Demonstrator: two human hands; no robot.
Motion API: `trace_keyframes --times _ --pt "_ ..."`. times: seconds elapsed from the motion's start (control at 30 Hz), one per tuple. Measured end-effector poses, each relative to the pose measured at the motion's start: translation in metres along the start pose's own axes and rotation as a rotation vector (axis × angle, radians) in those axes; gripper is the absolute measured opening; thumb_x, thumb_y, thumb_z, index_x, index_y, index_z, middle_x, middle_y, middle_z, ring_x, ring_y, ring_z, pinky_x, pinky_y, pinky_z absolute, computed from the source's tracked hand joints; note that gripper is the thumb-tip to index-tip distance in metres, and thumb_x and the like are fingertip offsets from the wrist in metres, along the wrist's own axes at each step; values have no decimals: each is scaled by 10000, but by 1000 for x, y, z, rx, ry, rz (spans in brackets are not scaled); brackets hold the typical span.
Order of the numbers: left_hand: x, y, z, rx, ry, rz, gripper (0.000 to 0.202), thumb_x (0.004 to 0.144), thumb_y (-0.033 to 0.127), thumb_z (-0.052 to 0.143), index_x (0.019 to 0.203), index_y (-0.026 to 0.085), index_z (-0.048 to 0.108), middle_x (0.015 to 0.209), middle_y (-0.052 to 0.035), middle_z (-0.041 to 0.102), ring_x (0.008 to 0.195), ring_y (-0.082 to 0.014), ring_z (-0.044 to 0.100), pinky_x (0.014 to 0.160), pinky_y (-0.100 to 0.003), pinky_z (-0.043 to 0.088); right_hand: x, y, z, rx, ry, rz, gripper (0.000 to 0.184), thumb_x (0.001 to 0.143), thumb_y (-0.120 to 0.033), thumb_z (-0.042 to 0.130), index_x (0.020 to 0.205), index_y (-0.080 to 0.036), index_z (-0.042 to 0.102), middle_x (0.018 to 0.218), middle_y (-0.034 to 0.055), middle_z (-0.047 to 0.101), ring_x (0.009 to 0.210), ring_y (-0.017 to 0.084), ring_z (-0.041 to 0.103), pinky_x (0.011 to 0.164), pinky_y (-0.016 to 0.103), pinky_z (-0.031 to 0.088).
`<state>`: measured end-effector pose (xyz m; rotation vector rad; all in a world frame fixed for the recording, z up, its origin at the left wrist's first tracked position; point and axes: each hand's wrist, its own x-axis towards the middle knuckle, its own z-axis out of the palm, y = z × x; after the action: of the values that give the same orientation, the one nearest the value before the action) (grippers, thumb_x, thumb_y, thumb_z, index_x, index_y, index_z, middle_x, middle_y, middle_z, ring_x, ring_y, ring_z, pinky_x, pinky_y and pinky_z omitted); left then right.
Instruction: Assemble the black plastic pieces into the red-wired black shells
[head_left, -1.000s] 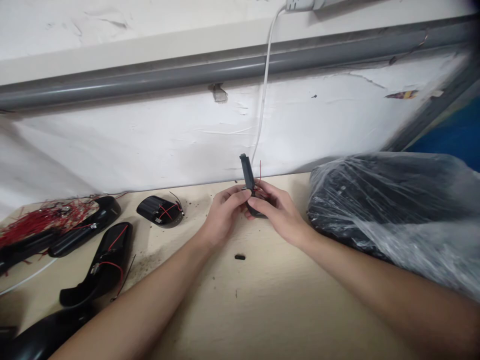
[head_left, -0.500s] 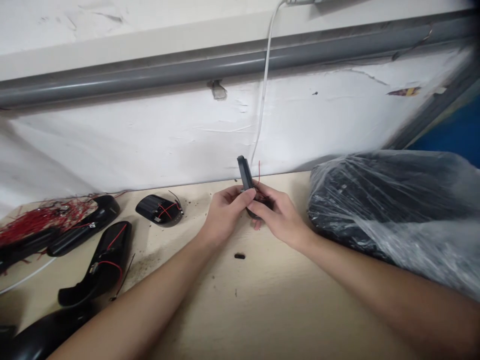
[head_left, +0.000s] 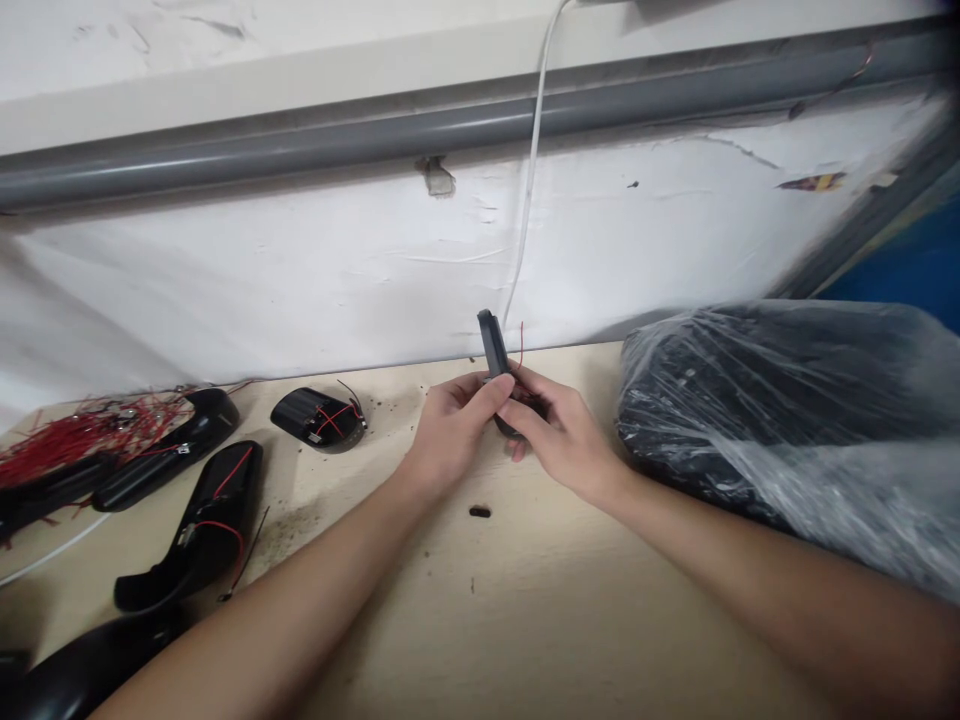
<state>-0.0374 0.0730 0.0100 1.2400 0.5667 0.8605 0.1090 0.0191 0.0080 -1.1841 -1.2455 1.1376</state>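
Between both hands, above the far part of the table, is a black plastic housing (head_left: 493, 342) tilted on its edge, with a thin red wire (head_left: 522, 343) sticking up from it. My left hand (head_left: 455, 425) is closed on its left side, thumb pressed against it. My right hand (head_left: 559, 425) grips the right side, thumb and fingers bent round it. The fingers hide most of its lower part. Nearer to me on the table lies a small black oblong piece (head_left: 480, 512).
Another black housing with red wires (head_left: 319, 418) lies left of my hands. Further left are more black shells (head_left: 217, 510) and a heap of red wires (head_left: 90, 440). A clear plastic bag of black parts (head_left: 780, 400) sits at right. A white cable (head_left: 531, 170) hangs down the wall behind.
Almost nothing differs. Both hands keep their hold on the black housing, and the view has shifted very slightly.
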Motion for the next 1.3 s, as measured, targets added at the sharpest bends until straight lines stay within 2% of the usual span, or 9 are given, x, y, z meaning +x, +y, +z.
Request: trace_keyframes --times 0.13,0.27,0.53,0.67,0.8,0.9,1.17,1.3 --pt "0 1 1 -1 -10 0 448 972 551 694 848 120 701 666 -67 685 580 -150 656 589 -291 549 0 2 0 14 4 -15 509 965 -597 712 1319 -230 708 836 -7 582 610 68 595 534 211 577" --pt "0 0 0 -6 -9 -8 464 968 568 695 886 112 721 679 -72 689 582 -142 645 594 -290 550 1 1 0 42 -4 -14 497 959 -601 714 1256 -202 709 880 -1 591 608 61 603 537 207 570" --pt "3 0 2 -119 3 -38 484 944 576 713 830 106 693 756 -65 653 622 -148 629 537 -317 560 11 0 -2 145 -35 60 575 894 -550 765 1341 -191 720 868 5 586 633 80 611 517 225 586" --pt "4 2 4 -155 -17 -50 474 954 573 694 898 104 711 813 -77 674 636 -151 639 549 -321 561 13 -1 -2 165 -20 86 571 880 -570 768 1298 -184 721 872 17 605 652 104 635 514 235 582" --pt "4 3 3 -135 -37 -43 426 971 526 681 889 108 697 730 -68 655 638 -174 656 582 -328 564 12 0 -4 187 -6 92 559 880 -561 765 1292 -189 704 889 23 624 636 103 638 505 228 566" --pt "5 3 2 -121 -33 -43 443 977 541 669 845 118 665 702 -67 652 629 -184 657 588 -345 570 11 2 -5 227 -47 81 589 878 -612 769 1273 -182 692 893 21 621 631 99 637 504 221 558" --pt "4 -2 2 12 60 -51 484 951 609 693 901 130 646 675 -59 664 586 -193 669 598 -342 547 10 2 -6 242 -78 67 497 893 -561 730 1173 -156 664 850 13 621 606 100 634 501 221 551" --pt "5 2 1 -77 -7 -71 430 942 549 708 882 128 641 723 -69 672 597 -188 656 591 -357 550 11 1 -6 226 -66 65 539 883 -562 747 1244 -168 679 872 20 632 630 109 651 518 229 567"
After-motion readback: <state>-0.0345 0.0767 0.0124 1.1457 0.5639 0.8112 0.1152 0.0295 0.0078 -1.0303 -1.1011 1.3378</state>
